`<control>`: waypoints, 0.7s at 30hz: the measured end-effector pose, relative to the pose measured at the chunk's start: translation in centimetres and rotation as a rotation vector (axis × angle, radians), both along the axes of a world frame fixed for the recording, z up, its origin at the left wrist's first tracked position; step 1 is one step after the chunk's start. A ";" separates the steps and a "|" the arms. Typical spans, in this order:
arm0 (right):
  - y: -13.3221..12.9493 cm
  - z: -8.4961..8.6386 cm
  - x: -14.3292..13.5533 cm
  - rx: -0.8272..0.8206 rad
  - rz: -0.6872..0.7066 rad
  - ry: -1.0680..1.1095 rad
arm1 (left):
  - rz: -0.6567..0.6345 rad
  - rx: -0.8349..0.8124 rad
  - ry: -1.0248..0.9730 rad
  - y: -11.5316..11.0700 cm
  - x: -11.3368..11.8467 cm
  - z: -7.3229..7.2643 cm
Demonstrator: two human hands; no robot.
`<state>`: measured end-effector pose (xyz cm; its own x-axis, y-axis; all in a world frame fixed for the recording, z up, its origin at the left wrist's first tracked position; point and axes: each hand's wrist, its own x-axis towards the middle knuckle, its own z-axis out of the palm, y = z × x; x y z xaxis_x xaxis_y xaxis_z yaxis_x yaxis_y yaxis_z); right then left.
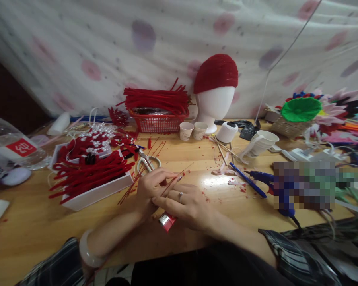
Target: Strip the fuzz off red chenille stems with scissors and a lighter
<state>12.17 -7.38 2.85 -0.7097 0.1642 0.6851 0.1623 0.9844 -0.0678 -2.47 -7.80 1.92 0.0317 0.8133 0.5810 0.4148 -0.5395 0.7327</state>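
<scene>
My left hand (pixel 152 187) and my right hand (pixel 187 202) meet low over the middle of the table. Both are closed, with fingertips pinching a thin dark red wire (pixel 179 174) that slants up and to the right. A ring sits on a finger of my right hand. Just below the hands shows a red lighter (pixel 167 221) with a silver top; whether it is held or lies on the wood cannot be made out. More thin red wires (pixel 131 186) lie just left of my left hand, beside white-handled scissors (pixel 149 163).
A white box (pixel 98 194) of red fuzzy stems stands left. Behind are a red basket (pixel 158 122), a foam head (pixel 216 105) with a red cap, paper cups (pixel 186 131) and a thread spool (pixel 227 132). Right lie a blue pen (pixel 247 180) and a blue glue gun (pixel 264 177).
</scene>
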 end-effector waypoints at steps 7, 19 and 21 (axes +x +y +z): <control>0.2 -0.4 0.4 -0.059 -0.027 0.084 | -0.054 0.101 -0.034 -0.8 0.1 0.7; -0.3 -1.0 1.0 -0.397 -0.156 0.151 | 0.049 0.008 -0.226 -0.6 0.1 0.3; -0.7 -1.1 1.1 -0.642 -0.198 0.198 | 0.152 -0.117 -0.426 -0.1 0.2 0.3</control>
